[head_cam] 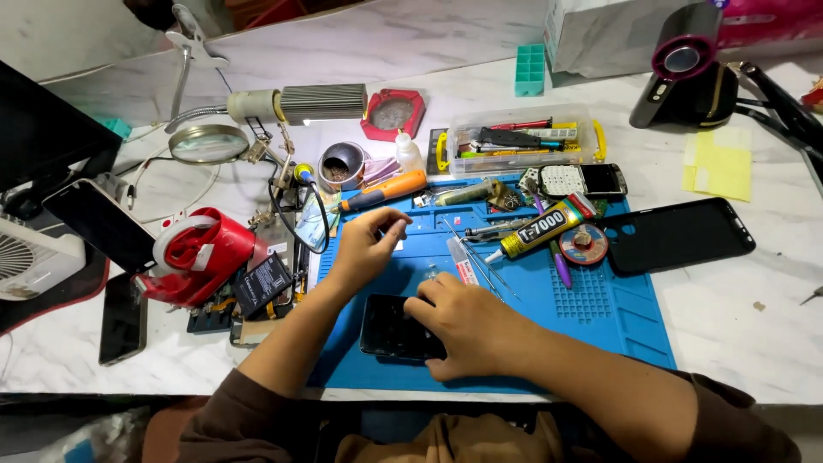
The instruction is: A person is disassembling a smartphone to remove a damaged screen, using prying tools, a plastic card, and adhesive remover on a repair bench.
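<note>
Left hand [370,243]: fingertips pinched together over the far-left part of the blue mat [600,317], possibly on a small part, contents not discernible | Phone [396,328]: laid flat at near mat edge | Right hand [467,330]: pressed on phone, steadying it.

White marble-patterned table [754,334]; blue work mat [600,317] at centre; black phone case [677,236] at the mat's right edge; yellow sheets [720,163] beyond it; clear lidded tool box [514,141]; red ashtray [393,113]; dark phone [123,319] far left; teal tray [530,69].
</note>
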